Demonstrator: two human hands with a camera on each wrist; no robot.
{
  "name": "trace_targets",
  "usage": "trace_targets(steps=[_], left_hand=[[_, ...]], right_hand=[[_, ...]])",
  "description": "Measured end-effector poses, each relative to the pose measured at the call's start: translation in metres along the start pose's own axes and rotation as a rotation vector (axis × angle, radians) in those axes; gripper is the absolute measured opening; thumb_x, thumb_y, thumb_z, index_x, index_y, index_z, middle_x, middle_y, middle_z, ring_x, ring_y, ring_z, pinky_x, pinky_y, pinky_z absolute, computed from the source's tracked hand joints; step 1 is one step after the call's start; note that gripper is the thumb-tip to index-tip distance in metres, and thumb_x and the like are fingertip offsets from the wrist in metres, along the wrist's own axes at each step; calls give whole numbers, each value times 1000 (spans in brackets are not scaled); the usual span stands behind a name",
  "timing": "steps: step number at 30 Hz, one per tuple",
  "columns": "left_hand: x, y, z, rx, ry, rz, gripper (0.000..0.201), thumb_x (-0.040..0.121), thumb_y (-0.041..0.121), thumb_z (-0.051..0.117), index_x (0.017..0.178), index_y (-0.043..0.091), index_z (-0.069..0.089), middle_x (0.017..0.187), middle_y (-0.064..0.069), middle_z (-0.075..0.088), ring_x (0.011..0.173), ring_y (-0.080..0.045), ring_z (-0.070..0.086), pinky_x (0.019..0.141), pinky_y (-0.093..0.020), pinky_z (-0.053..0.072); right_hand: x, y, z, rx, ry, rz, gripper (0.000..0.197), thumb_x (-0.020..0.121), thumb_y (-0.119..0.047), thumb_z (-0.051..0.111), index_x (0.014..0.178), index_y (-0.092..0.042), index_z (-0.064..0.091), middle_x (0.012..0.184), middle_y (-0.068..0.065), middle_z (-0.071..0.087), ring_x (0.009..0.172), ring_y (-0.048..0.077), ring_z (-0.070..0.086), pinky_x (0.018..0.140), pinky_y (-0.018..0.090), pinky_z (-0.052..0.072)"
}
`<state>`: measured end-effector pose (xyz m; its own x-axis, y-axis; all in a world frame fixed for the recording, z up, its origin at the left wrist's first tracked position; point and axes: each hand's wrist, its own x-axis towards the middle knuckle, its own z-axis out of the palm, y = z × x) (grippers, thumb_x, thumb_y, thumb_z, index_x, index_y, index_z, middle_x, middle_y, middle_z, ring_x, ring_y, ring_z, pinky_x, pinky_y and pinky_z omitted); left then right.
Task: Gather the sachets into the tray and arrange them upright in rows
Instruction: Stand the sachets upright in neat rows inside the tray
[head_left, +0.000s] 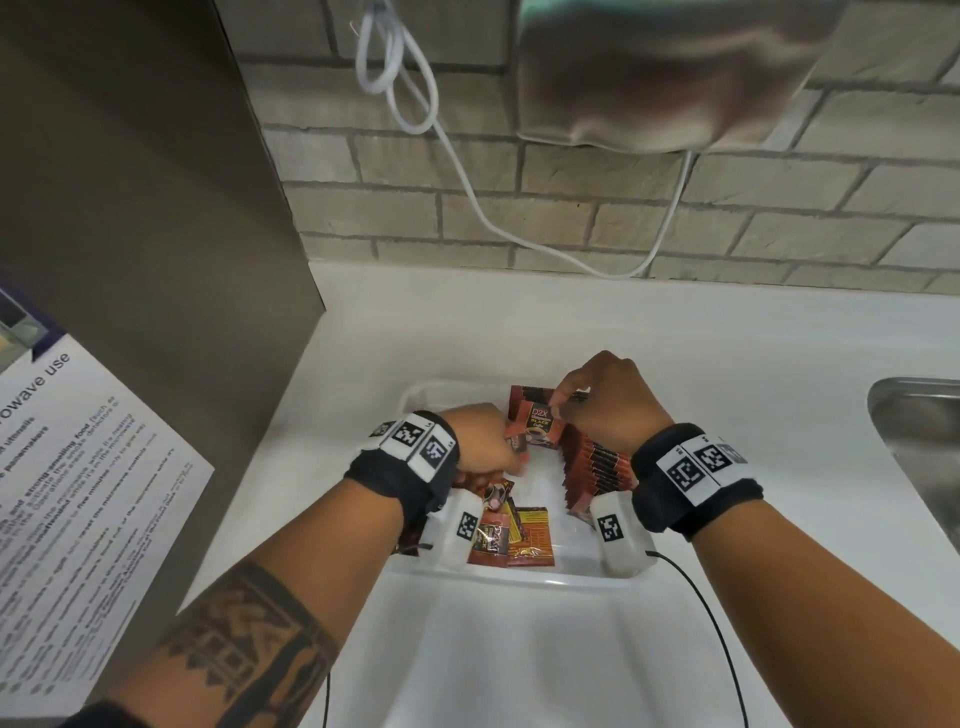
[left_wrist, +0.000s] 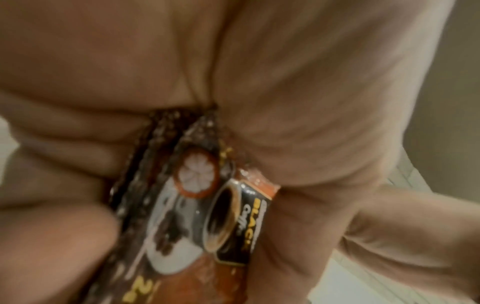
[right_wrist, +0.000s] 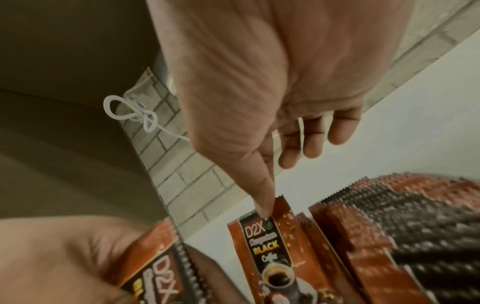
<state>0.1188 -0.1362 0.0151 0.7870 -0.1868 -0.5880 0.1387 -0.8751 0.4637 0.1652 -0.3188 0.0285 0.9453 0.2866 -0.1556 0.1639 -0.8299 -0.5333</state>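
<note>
The right hand (head_left: 605, 400) is pinching an upright sachet (head_left: 537, 423); the left hand (head_left: 480, 441) is gripping several sachets (left_wrist: 182, 205), probably loosely, risking toppling the row (head_left: 597, 467).

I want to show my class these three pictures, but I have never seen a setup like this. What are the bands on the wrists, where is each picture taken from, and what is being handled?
No machine here: a person works with two bare hands. The bands with black-and-white squares carry small cameras. The wide picture comes from a camera on the head, looking down; the two close-ups come from the wrists, looking along each hand.

On a white counter stands a white tray. Along its right side sachets stand upright in a row; at its near left, loose sachets lie flat.

The left hand grips a few sachets in its curled fingers. The right hand pinches the top edge of one sachet, upright, at the far end of the row.

A sink shows at the right, a white cable on the brick wall.
</note>
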Motion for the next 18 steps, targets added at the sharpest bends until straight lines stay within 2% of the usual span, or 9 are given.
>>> trace_targets(steps=[4,6,8,13,18], left_hand=[[17,17,15,41,-35,-37,28,92,36,66,82,10,69,67,-1,67,48,-14,55,54,-24,45],[25,20,19,0,-59,-67,27,92,32,66,79,9,68,63,-3,66,42,-15,52,51,-24,45],[30,22,20,-16,-59,-88,26,92,31,66,77,9,67,63,-3,65,43,-15,52,52,-25,46],[36,23,20,-11,-66,-112,23,94,30,65,88,7,68,72,-4,67,44,-15,52,47,-23,43],[35,22,20,-39,-75,-128,26,95,29,65,99,4,69,80,-6,68,48,-16,53,47,-22,44]], right_hand=[[5,1,8,-21,-12,29,18,73,-21,70,62,-36,74,84,-13,67,100,22,56,91,42,53],[6,1,11,-52,-25,51,18,75,-18,72,65,-33,75,92,-10,63,107,20,49,95,42,50],[7,2,13,-86,-42,72,18,77,-17,71,69,-33,75,101,-6,60,111,21,44,97,41,48],[10,6,17,-88,-48,79,17,78,-17,71,73,-32,76,103,-4,61,112,21,45,98,41,46],[14,9,20,-50,-49,70,16,76,-22,77,67,-34,71,97,-4,64,104,22,56,96,43,50]])
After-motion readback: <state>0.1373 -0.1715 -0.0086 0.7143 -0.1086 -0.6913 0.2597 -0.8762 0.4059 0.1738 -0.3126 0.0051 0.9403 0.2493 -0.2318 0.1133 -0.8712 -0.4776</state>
